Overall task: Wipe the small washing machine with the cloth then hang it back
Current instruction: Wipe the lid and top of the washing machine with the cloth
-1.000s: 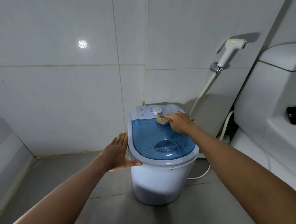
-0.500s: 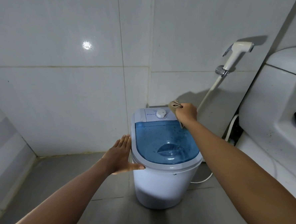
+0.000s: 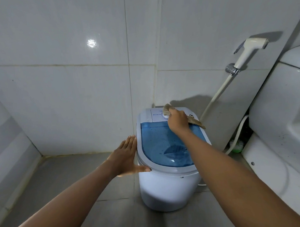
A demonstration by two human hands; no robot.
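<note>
The small washing machine (image 3: 167, 187) is white with a translucent blue lid (image 3: 156, 141) and stands on the grey floor against the tiled wall. My right hand (image 3: 178, 122) is closed on a beige cloth (image 3: 166, 110) and presses it on the white control panel at the machine's back, over the dial. One end of the cloth trails to the right onto the lid's rim. My left hand (image 3: 125, 157) lies flat against the machine's left side with fingers apart and the thumb hooked over the front rim.
A white toilet (image 3: 279, 140) fills the right side, close beside the machine. A bidet sprayer (image 3: 247, 49) hangs on the wall above with its hose running down behind the machine. Grey floor tiles (image 3: 70, 171) stretch to the left, up to the wall corner.
My right hand slid the cloth from the back right corner of the panel leftwards onto the dial. The left hand has stayed on the machine's left side.
</note>
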